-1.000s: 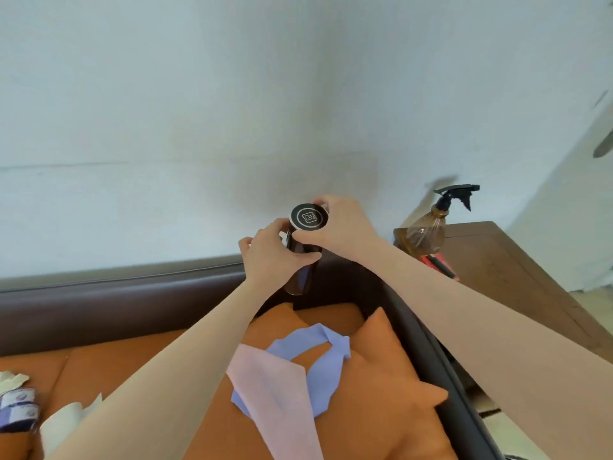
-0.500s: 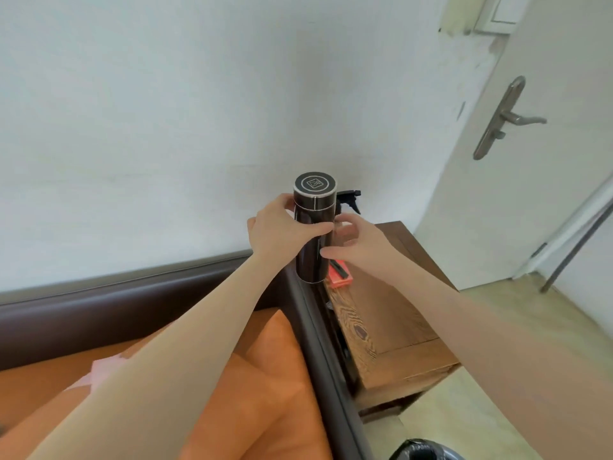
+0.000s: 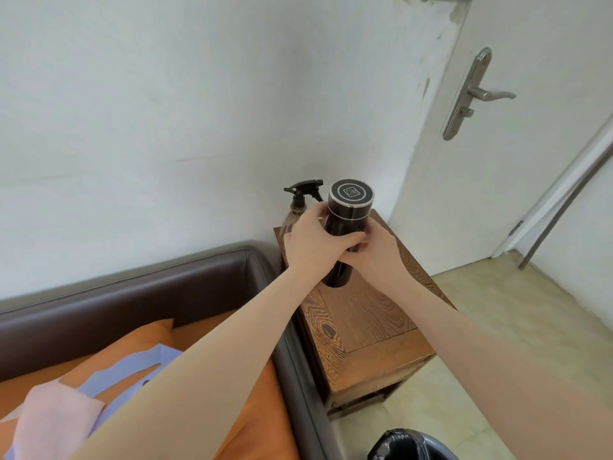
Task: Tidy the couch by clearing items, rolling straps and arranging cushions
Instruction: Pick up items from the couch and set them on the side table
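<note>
— What are your hands doing?

— My left hand (image 3: pixel 310 249) is wrapping around the middle of a black flask (image 3: pixel 346 232), fingers closed on its side. My right hand (image 3: pixel 378 257) is clamping the same flask from the other side, lower down.

— Where is the flask sitting?

— It is standing upright over the wooden tabletop (image 3: pixel 371 313); I cannot tell if its base is touching the wood. A spray bottle (image 3: pixel 300 200) is standing just behind my left hand, against the wall.

— And the couch?

— The brown couch (image 3: pixel 132 287) is lying to the left, touching the tabletop's side. An orange cushion (image 3: pixel 262 410) is lying under my left arm, with a blue cloth (image 3: pixel 122 370) and a pink cloth (image 3: pixel 49 423) on it. A black-lined bin (image 3: pixel 408 444) is sitting near my right arm.
</note>
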